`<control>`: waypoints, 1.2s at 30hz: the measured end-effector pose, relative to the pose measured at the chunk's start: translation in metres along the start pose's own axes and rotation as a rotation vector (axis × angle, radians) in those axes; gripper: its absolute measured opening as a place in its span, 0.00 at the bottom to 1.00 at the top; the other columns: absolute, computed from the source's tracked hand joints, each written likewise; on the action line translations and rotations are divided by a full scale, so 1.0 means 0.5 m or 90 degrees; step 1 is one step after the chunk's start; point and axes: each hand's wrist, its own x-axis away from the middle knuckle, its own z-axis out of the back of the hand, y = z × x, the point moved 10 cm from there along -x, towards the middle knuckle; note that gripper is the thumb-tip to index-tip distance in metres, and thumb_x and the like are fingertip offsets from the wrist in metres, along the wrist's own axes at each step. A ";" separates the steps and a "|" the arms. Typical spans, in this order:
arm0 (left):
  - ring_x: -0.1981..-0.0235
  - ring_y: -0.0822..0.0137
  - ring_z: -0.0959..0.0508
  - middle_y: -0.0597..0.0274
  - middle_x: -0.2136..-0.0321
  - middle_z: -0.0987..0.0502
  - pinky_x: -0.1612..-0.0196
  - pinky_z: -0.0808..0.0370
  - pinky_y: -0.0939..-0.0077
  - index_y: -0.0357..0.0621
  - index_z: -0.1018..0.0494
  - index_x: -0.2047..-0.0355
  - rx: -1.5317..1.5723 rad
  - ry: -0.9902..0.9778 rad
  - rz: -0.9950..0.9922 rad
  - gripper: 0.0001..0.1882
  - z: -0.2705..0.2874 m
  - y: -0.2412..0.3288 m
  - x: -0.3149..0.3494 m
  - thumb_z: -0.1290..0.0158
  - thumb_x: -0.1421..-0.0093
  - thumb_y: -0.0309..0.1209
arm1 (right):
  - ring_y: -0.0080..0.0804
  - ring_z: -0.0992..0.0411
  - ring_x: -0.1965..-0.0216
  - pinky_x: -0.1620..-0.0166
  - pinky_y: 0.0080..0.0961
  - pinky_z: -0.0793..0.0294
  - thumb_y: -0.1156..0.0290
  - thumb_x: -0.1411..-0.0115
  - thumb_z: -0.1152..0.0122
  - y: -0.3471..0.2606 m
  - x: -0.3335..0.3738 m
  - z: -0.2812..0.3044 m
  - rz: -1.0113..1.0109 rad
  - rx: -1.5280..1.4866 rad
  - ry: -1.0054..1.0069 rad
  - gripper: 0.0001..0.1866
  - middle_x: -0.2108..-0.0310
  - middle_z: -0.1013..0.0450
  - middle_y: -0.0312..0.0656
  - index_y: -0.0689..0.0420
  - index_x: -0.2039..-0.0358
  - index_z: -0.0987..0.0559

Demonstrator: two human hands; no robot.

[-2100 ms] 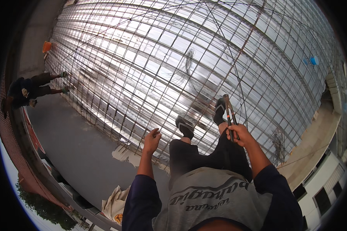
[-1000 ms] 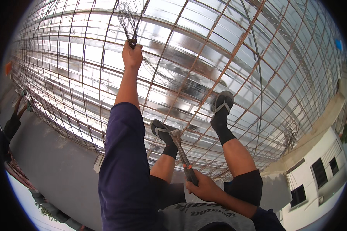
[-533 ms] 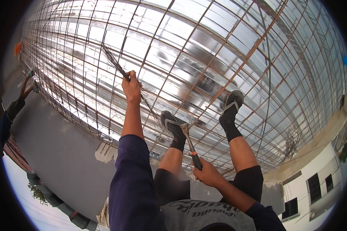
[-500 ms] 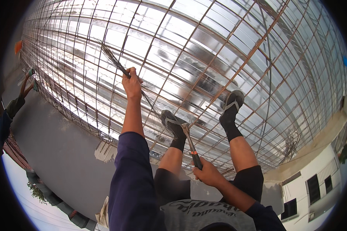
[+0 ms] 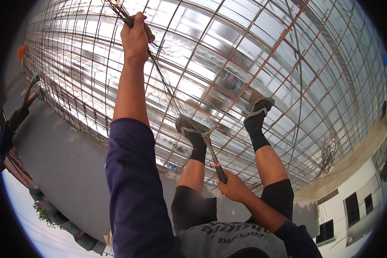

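Note:
My left hand [image 5: 136, 39] is raised over the rebar mesh [image 5: 228, 41], its fingers wrapped round a bundle of thin tie wire [image 5: 162, 74]. One end of the wire fans out above the fist; loose strands trail from below it toward my left foot [image 5: 191, 127]. Low in front of my body, my right hand [image 5: 235, 188] grips a hammer [image 5: 215, 157] by its dark handle with an orange band. The metal head points away from me, beside the left sandal.
Shiny corrugated metal decking [image 5: 167, 21] lies beneath the mesh. My right foot [image 5: 259, 112] stands on the mesh too. A grey wall [image 5: 69, 150] runs along the left, where another person's arm [image 5: 21, 112] reaches in. A tangle of wire [image 5: 327, 157] sits at the right edge.
My left hand has moved farther out and slightly left with the wire bundle, drawing its trailing strands longer. The right hand and hammer have hardly moved.

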 end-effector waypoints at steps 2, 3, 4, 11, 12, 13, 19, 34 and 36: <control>0.86 0.77 0.43 0.71 0.87 0.41 0.81 0.43 0.80 0.40 0.30 0.71 -0.059 -0.015 -0.051 0.10 -0.058 0.137 0.037 0.50 0.41 0.35 | 0.46 0.25 0.70 0.64 0.38 0.29 0.65 0.42 0.48 -0.002 0.006 -0.003 -0.024 -0.028 -0.017 0.13 0.75 0.27 0.51 0.61 0.62 0.29; 0.86 0.78 0.44 0.72 0.88 0.42 0.82 0.45 0.81 0.41 0.30 0.72 -0.064 -0.053 -0.072 0.09 -0.071 0.171 0.040 0.49 0.41 0.35 | 0.47 0.25 0.70 0.64 0.38 0.29 0.66 0.42 0.48 -0.003 0.005 -0.004 -0.020 -0.028 -0.016 0.13 0.75 0.27 0.52 0.61 0.62 0.29; 0.86 0.79 0.45 0.73 0.88 0.43 0.82 0.46 0.82 0.42 0.30 0.74 -0.071 -0.089 -0.094 0.09 -0.082 0.206 0.045 0.49 0.42 0.34 | 0.47 0.25 0.70 0.64 0.38 0.29 0.66 0.43 0.48 -0.004 0.005 -0.007 -0.015 -0.026 -0.019 0.12 0.75 0.27 0.52 0.61 0.62 0.29; 0.75 0.53 0.24 0.50 0.77 0.23 0.68 0.28 0.64 0.38 0.27 0.63 -0.672 -0.032 -0.095 0.11 0.046 0.024 0.065 0.50 0.38 0.34 | 0.36 0.25 0.76 0.67 0.33 0.29 0.67 0.42 0.48 -0.016 0.002 0.011 0.022 -0.108 0.008 0.13 0.76 0.28 0.47 0.62 0.62 0.30; 0.72 0.48 0.22 0.46 0.74 0.22 0.66 0.27 0.61 0.37 0.27 0.63 -0.666 -0.020 -0.056 0.11 0.089 -0.068 0.067 0.51 0.38 0.33 | 0.34 0.25 0.76 0.67 0.32 0.29 0.67 0.42 0.48 -0.015 0.006 0.015 0.004 -0.132 0.004 0.13 0.77 0.28 0.46 0.62 0.61 0.30; 0.70 0.47 0.22 0.46 0.73 0.22 0.65 0.27 0.61 0.38 0.26 0.63 -0.666 -0.007 -0.025 0.11 0.139 -0.154 0.076 0.51 0.39 0.33 | 0.34 0.26 0.76 0.67 0.32 0.29 0.66 0.42 0.49 -0.017 0.010 0.019 0.000 -0.126 0.000 0.13 0.76 0.28 0.46 0.62 0.61 0.30; 0.61 0.47 0.23 0.47 0.65 0.21 0.57 0.27 0.59 0.40 0.29 0.52 -0.712 -0.034 0.081 0.18 0.215 -0.490 0.122 0.48 0.44 0.30 | 0.33 0.26 0.75 0.66 0.32 0.29 0.66 0.41 0.49 -0.016 0.015 0.024 -0.039 -0.143 -0.026 0.15 0.75 0.28 0.46 0.61 0.58 0.30; 0.83 0.74 0.30 0.61 0.82 0.26 0.77 0.33 0.77 0.38 0.30 0.70 -0.355 0.004 0.188 0.10 0.200 -0.414 0.189 0.48 0.39 0.33 | 0.34 0.26 0.76 0.67 0.32 0.29 0.65 0.41 0.49 -0.011 -0.009 0.021 -0.039 -0.075 -0.009 0.13 0.80 0.28 0.43 0.61 0.61 0.30; 0.85 0.79 0.35 0.65 0.83 0.28 0.82 0.38 0.81 0.39 0.31 0.70 -0.334 0.000 0.143 0.10 0.216 -0.315 0.229 0.50 0.37 0.33 | 0.33 0.26 0.77 0.68 0.31 0.29 0.65 0.42 0.50 0.010 -0.018 0.014 -0.042 -0.049 -0.014 0.13 0.80 0.29 0.43 0.62 0.62 0.30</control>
